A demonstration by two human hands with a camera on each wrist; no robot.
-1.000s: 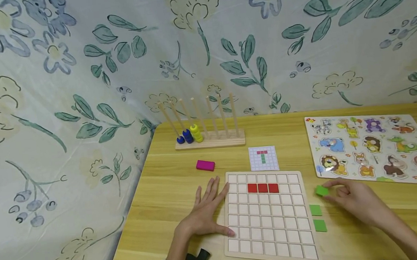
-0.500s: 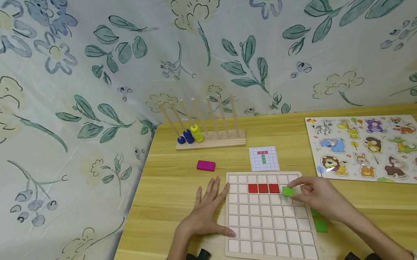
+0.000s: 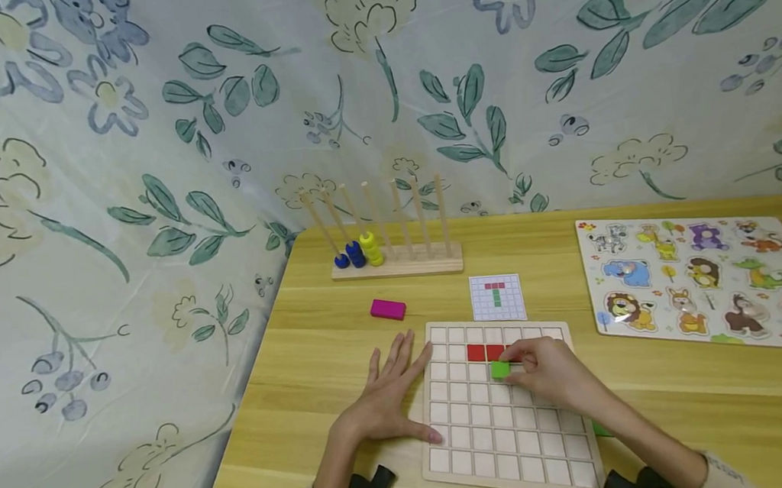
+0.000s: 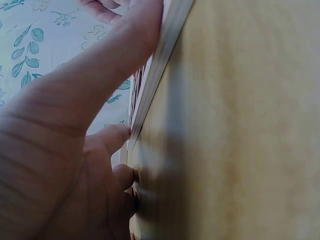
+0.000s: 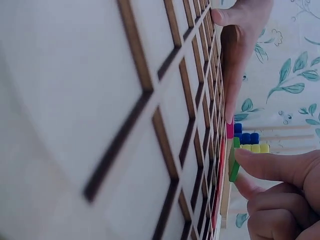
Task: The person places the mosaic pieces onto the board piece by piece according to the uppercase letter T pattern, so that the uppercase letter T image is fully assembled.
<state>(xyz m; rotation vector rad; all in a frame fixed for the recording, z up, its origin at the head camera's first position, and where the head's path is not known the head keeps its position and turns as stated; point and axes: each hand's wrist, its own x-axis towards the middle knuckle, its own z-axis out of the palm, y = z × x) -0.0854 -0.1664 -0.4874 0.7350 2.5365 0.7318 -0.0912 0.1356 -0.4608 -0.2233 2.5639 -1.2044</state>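
My right hand (image 3: 549, 369) pinches a green square tile (image 3: 500, 370) between thumb and fingertips, over the white grid board (image 3: 505, 441). The tile overlaps the grid just below the row of red tiles (image 3: 475, 353); two reds show, and the third is mostly behind my fingers. In the right wrist view the green tile (image 5: 234, 160) stands on edge between thumb and finger. My left hand (image 3: 383, 409) lies spread along the board's left side, its thumb and index fingertip touching the rim (image 4: 155, 75). Past the board's far edge lies a card (image 3: 509, 307) printed with a red-and-green T.
A green tile (image 3: 601, 430) lies right of the board, partly covered by my right forearm. A magenta block (image 3: 388, 309) sits at the back left, before a wooden peg stand (image 3: 427, 266) with blue and yellow beads. An animal puzzle (image 3: 655, 277) lies at the back right.
My right hand has carried the green tile leftward from beside the board to below the red row. My left hand has stayed on the board's left edge.
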